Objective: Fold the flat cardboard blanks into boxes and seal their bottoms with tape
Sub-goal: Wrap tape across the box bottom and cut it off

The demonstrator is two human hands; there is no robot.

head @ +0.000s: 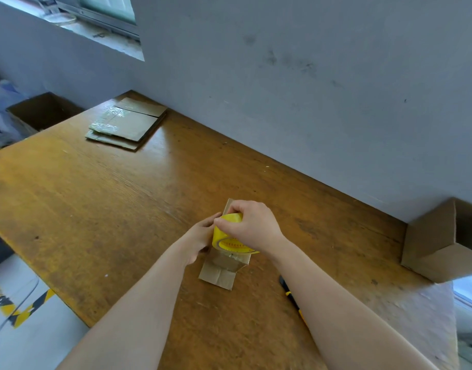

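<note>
Over the desk's near middle, right-hand grip [252, 225]: fingers curled tight round the rim of a yellow roll of clear packing tape [229, 236], bearing it down on the box.
Left-hand grip [200, 236]: fingers curled against the box's left side, touching the roll; whether they pinch the tape end I cannot tell.
Risk: I'd worry the tape runs off-line or wrinkles if the light box slides under the pull, and the flaps could spring apart if the left hand eases.
Small brown cardboard box [220, 273]: on the wooden desk [96, 209] under both hands, thin creased card, near flaps splayed flat, a glossy strip across its near face.
Stack of flat brown cardboard blanks [125, 124]: far left corner, well apart, patches of shiny old tape.
Black-and-yellow knife [289, 292]: beside the right forearm, partly hidden.
</note>
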